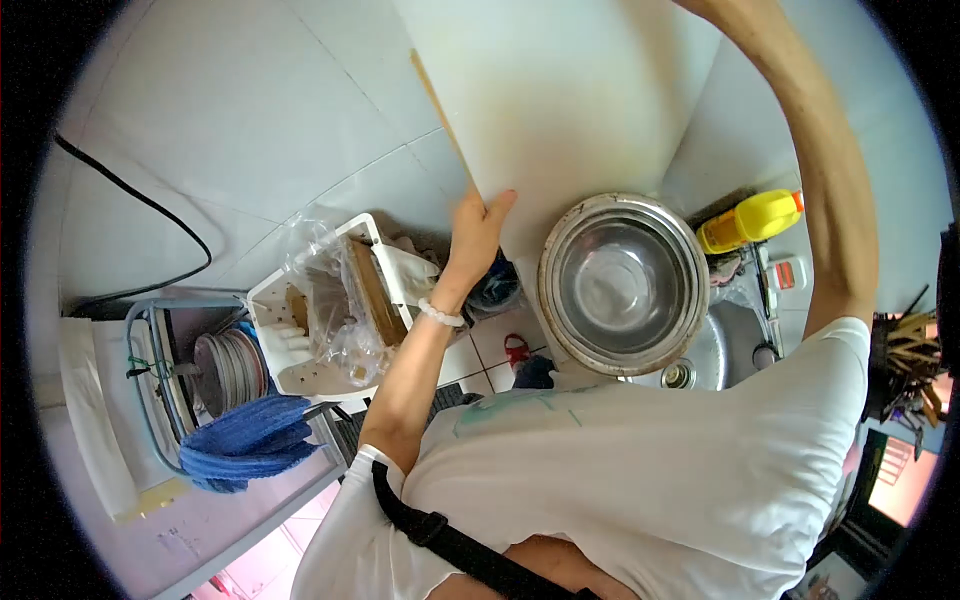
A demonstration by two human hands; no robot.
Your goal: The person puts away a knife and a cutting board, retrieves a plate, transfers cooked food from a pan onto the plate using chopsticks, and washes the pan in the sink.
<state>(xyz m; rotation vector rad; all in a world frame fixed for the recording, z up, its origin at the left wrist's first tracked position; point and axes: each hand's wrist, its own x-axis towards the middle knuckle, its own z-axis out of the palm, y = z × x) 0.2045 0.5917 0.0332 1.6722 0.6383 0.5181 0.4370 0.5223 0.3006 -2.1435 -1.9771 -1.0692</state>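
My left hand [474, 236], with a pale bead bracelet [440, 314] at the wrist, grips the lower left edge of a large white panel [570, 90]. Its thumb lies against the panel's face, and the other fingers are mostly hidden. A brown strip [438, 105] runs along that edge, and yellowish stains mark the surface. My right arm [825, 150] reaches up past the top of the view, so its hand is out of sight. Below the panel sits a nested stack of metal basins [622, 285].
A white plastic basket [290, 360] with bagged items stands left, beside a dish rack of plates [225, 370] and a blue towel [250, 440]. To the right are a yellow bottle [745, 222] and a metal sink [715, 345]. A black cable [150, 195] hangs at far left.
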